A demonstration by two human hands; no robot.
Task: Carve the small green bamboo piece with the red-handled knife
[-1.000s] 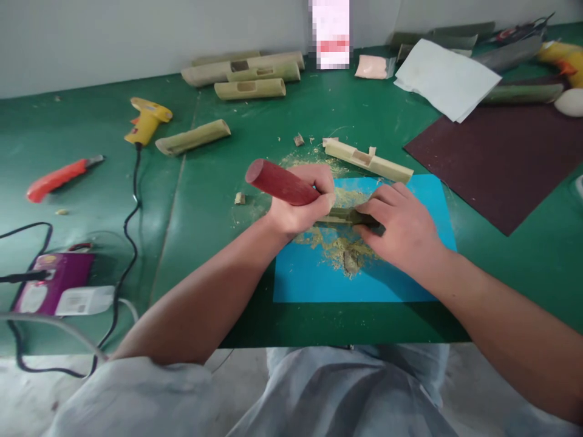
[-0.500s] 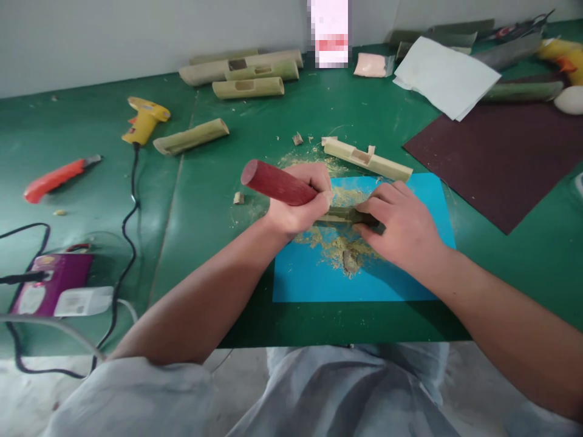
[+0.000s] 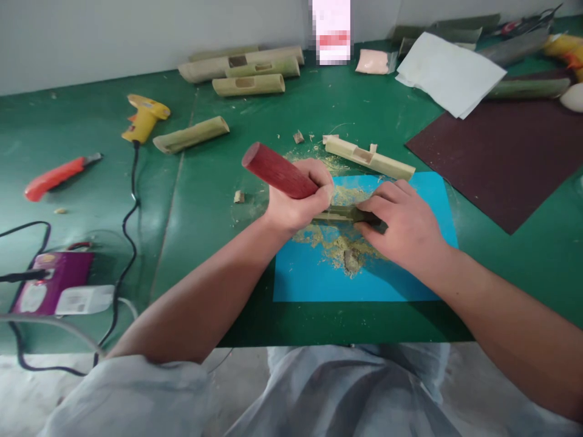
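My left hand (image 3: 298,200) is closed around a carving tool's thick red wooden handle (image 3: 280,172). The handle slants up to the left; its working end is hidden behind my fingers. Beneath it lies a dark green bamboo piece (image 3: 339,213), whose left part my left hand covers. My right hand (image 3: 403,221) pinches the right end of this bamboo between thumb and fingers. Under both hands is a blue sheet (image 3: 364,288), strewn with yellowish shavings (image 3: 339,246) and a small brown chip (image 3: 351,261).
Just beyond the sheet lies a notched bamboo length (image 3: 382,162). Left on the green table are a yellow glue gun (image 3: 144,118), a red utility knife (image 3: 57,178) and a purple box (image 3: 59,279) with cords. More bamboo (image 3: 248,85), white paper (image 3: 449,76) and a dark brown sheet (image 3: 496,164) lie farther back.
My left hand and the red handle have shifted slightly, the handle now tilting up more steeply. My right hand keeps its hold on the bamboo. The camera view has moved a little.
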